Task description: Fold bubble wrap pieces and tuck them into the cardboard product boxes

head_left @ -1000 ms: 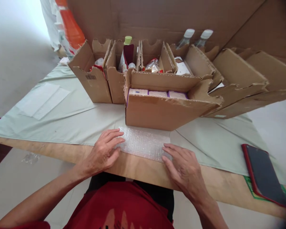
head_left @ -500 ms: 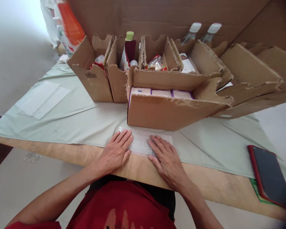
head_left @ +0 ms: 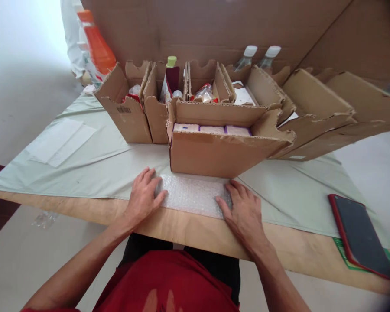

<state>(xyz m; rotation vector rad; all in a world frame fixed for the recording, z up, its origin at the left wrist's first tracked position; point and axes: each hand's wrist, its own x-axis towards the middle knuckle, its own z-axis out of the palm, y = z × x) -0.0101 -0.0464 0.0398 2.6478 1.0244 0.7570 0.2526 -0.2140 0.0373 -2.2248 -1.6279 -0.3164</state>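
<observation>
A sheet of clear bubble wrap lies flat along the table's front edge, just before a cardboard box. At its left end rests my left hand, fingers apart, thumb and fingertips touching the wrap. My right hand is at the other end, its thumb and curved fingers spread over that edge. Neither hand is closed on anything. The cardboard box directly behind the wrap holds white packs with purple edges.
Several open cardboard boxes with packaged goods stand in a row behind. An orange-capped bottle stands at the back left. White sheets lie on the left of the green cloth. A red-cased phone lies at right.
My hands have moved apart along the bubble wrap, the left one leftward and the right one rightward, and more of the wrap shows between them. The camera view has shifted slightly.
</observation>
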